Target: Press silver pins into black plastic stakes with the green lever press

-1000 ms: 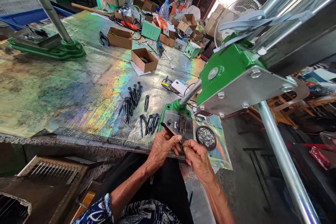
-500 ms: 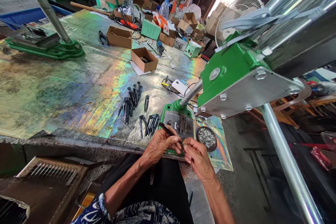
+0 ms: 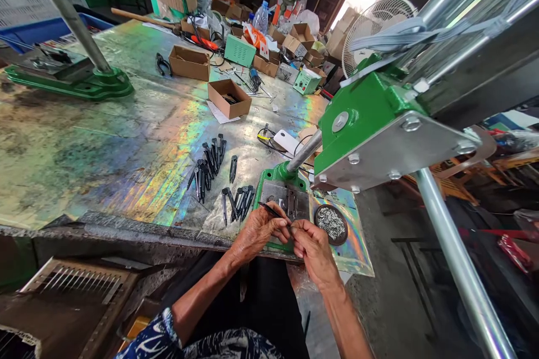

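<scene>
My left hand (image 3: pixel 257 232) is closed on a slim black pointed part (image 3: pixel 270 211) that sticks up and to the left from my fingers. My right hand (image 3: pixel 312 248) pinches its fingertips against the lower end of that part; what is between them is too small to make out. Both hands hover at the table's near edge, just in front of the grey base plate (image 3: pixel 286 201) of a green hand press (image 3: pixel 362 123). Several more black parts (image 3: pixel 213 171) lie in loose rows left of the press. A round dark dish of small metal pins (image 3: pixel 331 223) sits right of my hands.
An iridescent foil sheet (image 3: pixel 126 146) covers the table. An open cardboard box (image 3: pixel 229 98) stands mid-table, more boxes, tools and green devices crowd the far end. A second green press (image 3: pixel 69 76) stands far left. The press's steel lever (image 3: pixel 458 269) slants down at right; a fan (image 3: pixel 370 28) behind.
Both hands have drifted slightly up toward the press base, staying together on the black part. The view shifted a little; nothing on the table moved.
</scene>
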Demonstrator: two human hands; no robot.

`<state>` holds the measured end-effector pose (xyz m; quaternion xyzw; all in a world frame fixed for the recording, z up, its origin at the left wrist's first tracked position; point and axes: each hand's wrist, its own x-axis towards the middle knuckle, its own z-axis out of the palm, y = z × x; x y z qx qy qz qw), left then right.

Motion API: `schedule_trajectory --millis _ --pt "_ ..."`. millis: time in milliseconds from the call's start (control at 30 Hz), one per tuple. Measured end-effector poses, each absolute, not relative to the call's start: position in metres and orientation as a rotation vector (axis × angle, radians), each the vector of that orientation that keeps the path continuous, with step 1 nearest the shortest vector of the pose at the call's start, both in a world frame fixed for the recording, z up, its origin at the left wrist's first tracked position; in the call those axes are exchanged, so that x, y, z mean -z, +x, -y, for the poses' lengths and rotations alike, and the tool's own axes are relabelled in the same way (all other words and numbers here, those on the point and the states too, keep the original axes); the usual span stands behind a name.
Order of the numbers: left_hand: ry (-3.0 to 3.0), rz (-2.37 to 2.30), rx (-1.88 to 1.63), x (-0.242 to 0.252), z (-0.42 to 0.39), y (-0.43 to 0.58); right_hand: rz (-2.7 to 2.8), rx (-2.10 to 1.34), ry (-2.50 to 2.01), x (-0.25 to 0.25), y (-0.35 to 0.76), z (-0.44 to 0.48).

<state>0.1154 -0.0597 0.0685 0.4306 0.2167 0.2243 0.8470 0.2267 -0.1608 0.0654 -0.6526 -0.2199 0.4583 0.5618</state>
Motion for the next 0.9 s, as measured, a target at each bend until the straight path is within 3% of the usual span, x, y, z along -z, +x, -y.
schedule_trajectory --millis 433,900 --pt "1.096 -0.598 -0.579 -0.049 0.043 0.145 0.298 -0.991 -1.425 -0.063 0.227 0.141" --pt "1.449 -0.704 -0.544 -0.036 0.029 0.167 0.147 -0.885 -1.381 -0.079 0.254 0.205"
